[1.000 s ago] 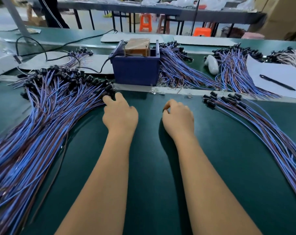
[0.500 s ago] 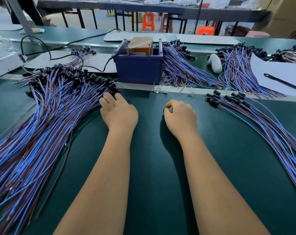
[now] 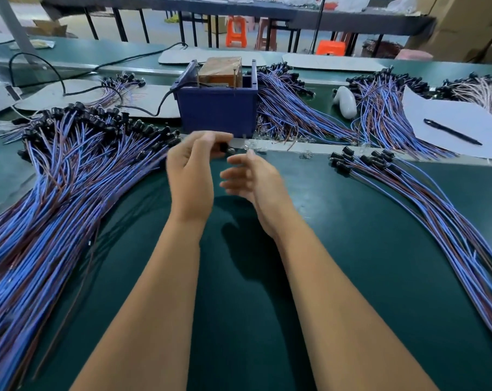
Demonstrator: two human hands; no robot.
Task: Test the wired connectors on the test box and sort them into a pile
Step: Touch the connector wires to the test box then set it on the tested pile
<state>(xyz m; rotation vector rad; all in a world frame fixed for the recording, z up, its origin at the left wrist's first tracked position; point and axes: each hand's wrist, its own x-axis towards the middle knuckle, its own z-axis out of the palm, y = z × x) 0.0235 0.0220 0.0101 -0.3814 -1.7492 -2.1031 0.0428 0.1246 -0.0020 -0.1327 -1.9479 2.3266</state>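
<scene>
Where flat before, hands (image 3: 190, 167) raised.

Head view, single: worn on the person's head, wide-angle, facing forward and down over both forearms onto the green tabletop (image 3: 352, 249); near field close, far benches at top edge. No second view.
</scene>
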